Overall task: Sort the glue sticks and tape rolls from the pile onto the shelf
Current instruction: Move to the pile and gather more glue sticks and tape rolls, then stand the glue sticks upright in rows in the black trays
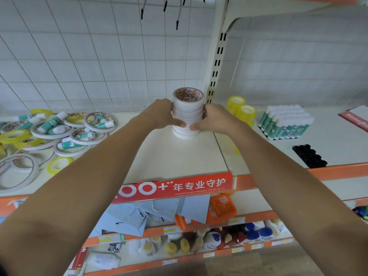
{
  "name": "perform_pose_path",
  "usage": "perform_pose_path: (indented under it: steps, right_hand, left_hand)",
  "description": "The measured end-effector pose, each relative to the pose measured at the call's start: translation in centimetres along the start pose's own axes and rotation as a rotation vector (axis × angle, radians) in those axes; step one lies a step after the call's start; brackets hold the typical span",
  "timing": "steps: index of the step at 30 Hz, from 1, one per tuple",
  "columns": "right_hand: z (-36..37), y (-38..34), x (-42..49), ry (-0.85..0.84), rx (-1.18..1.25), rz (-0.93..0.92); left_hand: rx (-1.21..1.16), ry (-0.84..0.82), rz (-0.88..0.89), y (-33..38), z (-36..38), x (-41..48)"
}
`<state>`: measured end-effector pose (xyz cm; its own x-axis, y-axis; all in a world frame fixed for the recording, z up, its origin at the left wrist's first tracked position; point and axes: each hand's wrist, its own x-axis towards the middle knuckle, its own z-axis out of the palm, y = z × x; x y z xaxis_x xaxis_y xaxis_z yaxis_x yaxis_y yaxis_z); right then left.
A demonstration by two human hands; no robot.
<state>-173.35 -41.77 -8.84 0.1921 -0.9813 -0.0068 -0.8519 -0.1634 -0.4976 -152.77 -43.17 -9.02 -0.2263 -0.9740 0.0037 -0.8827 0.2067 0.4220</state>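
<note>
A tall stack of white tape rolls (188, 108) stands upright on the cream shelf (179, 156), near its middle. My left hand (161, 114) grips the stack's left side and my right hand (214, 118) grips its right side, thumbs on the front. At the far left lies the mixed pile (49, 134) of white tape rolls, yellow tape rolls and green-and-white glue sticks. To the right, two stacks of yellow tape rolls (242, 109) stand behind my right arm, and a block of upright glue sticks (285, 122) stands beyond them.
A black tray of dark caps (309, 156) sits near the shelf's front right. A red card (356, 120) lies at the far right. A slotted upright post (217, 62) rises behind the stack. Lower shelves hold blue paper bags (151, 214) and bottles (219, 238).
</note>
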Motion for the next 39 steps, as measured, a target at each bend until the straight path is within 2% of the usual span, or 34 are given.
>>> perform_pose_path:
  steps: [2, 4, 6, 7, 13, 17, 23, 30, 36, 39]
  right_hand:
    - [-0.1, 0.1, -0.9, -0.048, -0.151, 0.001]
    - [0.3, -0.2, -2.0, -0.225, -0.273, 0.037]
    - [1.2, -1.2, -2.9, -0.395, -0.207, 0.026]
    - [1.8, -2.0, -3.1, -0.410, -0.132, 0.000]
    - [5.1, -9.2, -2.3, -0.193, -0.017, -0.216]
    - [7.5, -13.6, -0.9, -0.155, 0.044, -0.296]
    - [10.5, -18.2, 2.1, -0.008, 0.024, -0.350]
    - [13.3, -21.0, 3.6, 0.033, -0.027, -0.398]
    - [13.9, -24.1, 4.6, 0.046, -0.032, -0.400]
    - [14.6, -25.7, 4.9, 0.037, 0.003, -0.414]
  left_hand:
    - [0.097, -0.069, -0.022, 0.1, 0.0, -0.6]
    - [0.176, -0.137, -0.012, 0.0, 0.0, -1.2]
    - [0.218, -0.142, -0.008, -0.4, -0.2, -2.0]
    - [0.235, -0.127, -0.015, -0.7, -0.6, -2.5]
    - [0.240, 0.028, -0.044, -5.5, -4.0, -6.2]
    - [0.233, 0.131, -0.082, -10.4, -6.6, -8.5]
    - [0.218, 0.185, -0.152, -17.3, -9.4, -11.2]
    - [0.202, 0.174, -0.044, -21.3, -10.5, -12.5]
    - [0.188, 0.247, -0.082, -25.5, -12.6, -13.1]
    - [0.180, 0.209, -0.081, -27.0, -13.3, -13.5]
